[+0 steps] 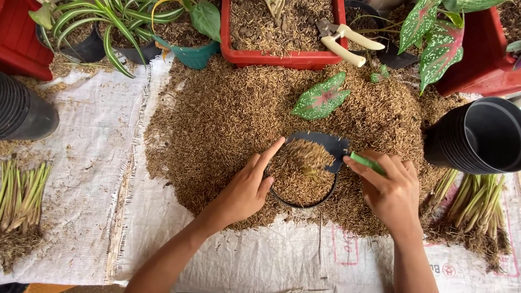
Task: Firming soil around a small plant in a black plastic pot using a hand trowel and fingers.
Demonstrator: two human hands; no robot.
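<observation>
While husks (217, 125) ring the pot (302, 187), shears (347, 40) lie beyond

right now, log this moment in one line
left hand steadies black pot | right hand tips green-handled scoop | husk pouring in

both bare forearms come up from the bottom edge and angle in toward each other, left hand (247, 190) lying palm down with its fingers stretched forward and thumb tucked in, right hand (388, 190) curled into a grip, knuckles up, wrist bent slightly inward
</observation>
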